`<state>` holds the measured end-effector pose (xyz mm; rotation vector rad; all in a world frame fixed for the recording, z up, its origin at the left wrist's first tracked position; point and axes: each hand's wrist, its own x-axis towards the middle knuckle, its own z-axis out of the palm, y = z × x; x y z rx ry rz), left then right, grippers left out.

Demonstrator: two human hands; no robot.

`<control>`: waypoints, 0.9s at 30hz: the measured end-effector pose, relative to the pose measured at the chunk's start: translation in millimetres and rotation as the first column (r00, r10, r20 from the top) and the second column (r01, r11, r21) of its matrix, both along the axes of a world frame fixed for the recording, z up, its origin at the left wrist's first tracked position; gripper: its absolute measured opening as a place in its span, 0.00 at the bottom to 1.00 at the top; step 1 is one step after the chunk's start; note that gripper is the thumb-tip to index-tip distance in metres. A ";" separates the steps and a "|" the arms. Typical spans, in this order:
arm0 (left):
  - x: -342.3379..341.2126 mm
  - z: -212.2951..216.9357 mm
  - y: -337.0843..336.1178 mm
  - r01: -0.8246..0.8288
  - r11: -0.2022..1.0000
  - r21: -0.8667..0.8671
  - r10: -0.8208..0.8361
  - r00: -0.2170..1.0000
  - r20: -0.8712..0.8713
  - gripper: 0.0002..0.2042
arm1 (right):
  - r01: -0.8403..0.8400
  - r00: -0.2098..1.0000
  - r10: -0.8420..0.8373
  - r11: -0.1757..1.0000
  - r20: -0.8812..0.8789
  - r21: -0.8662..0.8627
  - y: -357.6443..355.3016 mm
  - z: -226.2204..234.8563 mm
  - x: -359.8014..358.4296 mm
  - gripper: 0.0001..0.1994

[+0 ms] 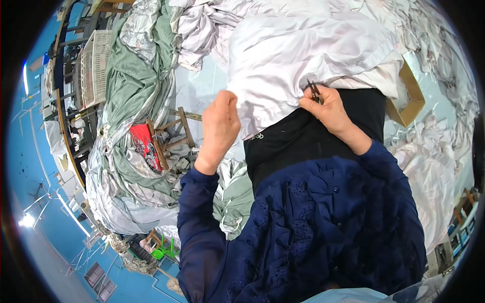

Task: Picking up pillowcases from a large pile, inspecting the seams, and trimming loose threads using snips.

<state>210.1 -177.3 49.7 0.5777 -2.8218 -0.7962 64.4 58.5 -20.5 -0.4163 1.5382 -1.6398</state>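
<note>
White fabric (288, 55) lies bunched over my lap, its near edge falling across my black trousers (298, 136). My right hand (327, 110) is closed around a small dark pair of thread snips (313, 90), with the blades pointing up and away over the cloth. At the fabric's left edge my left hand (221, 125) is raised, its fingers curled shut. Whatever those fingers pinch, perhaps a thread or a bit of cloth edge, is hidden.
Green and white cloth (134, 76) is heaped to the left, around a wooden stool (177, 129) and a red patterned cloth (145, 144). An open cardboard box (410, 96) stands at the right, near more piled white fabric (424, 161). A cream plastic crate (95, 68) sits at far left.
</note>
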 end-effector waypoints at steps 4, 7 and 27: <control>-14.5 2.4 40.8 -0.003 0.931 0.365 0.043 0.994 -0.101 0.07 | 0.103 0.981 -0.097 0.994 0.168 -0.024 -0.4 -3.2 1.7 0.10; -27.2 -2.7 57.1 0.059 0.966 0.252 -0.036 0.995 -0.095 0.11 | 0.107 0.975 -0.102 0.994 0.196 -0.014 0.4 -3.2 1.4 0.11; -14.7 -18.4 57.2 -0.001 0.894 0.449 0.037 0.997 -0.071 0.03 | 0.113 0.901 -0.057 0.988 -0.429 0.106 15.6 30.1 11.1 0.10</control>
